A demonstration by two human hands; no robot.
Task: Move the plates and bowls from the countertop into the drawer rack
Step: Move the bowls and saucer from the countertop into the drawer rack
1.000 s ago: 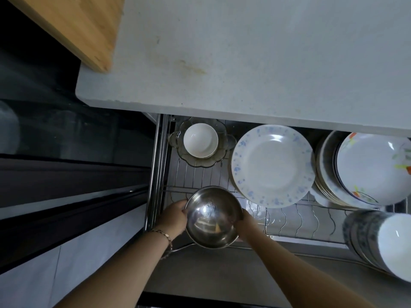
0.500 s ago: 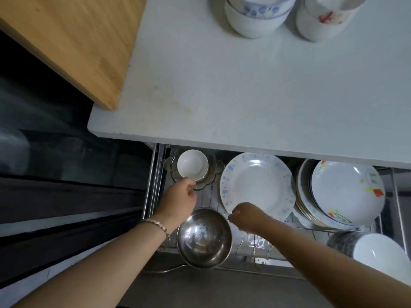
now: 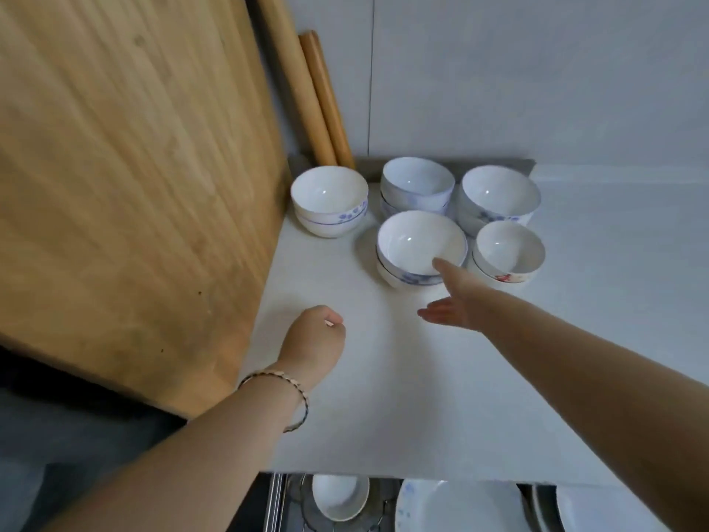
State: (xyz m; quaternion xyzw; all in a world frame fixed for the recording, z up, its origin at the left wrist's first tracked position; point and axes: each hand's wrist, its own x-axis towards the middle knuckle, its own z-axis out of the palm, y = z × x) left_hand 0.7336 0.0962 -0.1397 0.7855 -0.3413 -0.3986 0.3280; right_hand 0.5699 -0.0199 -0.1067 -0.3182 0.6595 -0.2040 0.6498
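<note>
Fingers [image 3: 441,266] spread — right hand [image 3: 458,301] at nearest bowl stack's [image 3: 410,247] rim, empty.

Five groups of white bowls are seen upright near the back of the white countertop [image 3: 441,397]. The left stack [image 3: 329,201] carries blue flowers. Two stacks [image 3: 417,186] [image 3: 498,199] are placed behind. In front, a blue-patterned stack [image 3: 420,249] and a smaller red-marked stack [image 3: 508,253] are set side by side.

Below the counter edge, a small white bowl [image 3: 339,501] and a blue-dotted plate [image 3: 460,506] are already lying in the drawer rack [image 3: 278,504].
</note>
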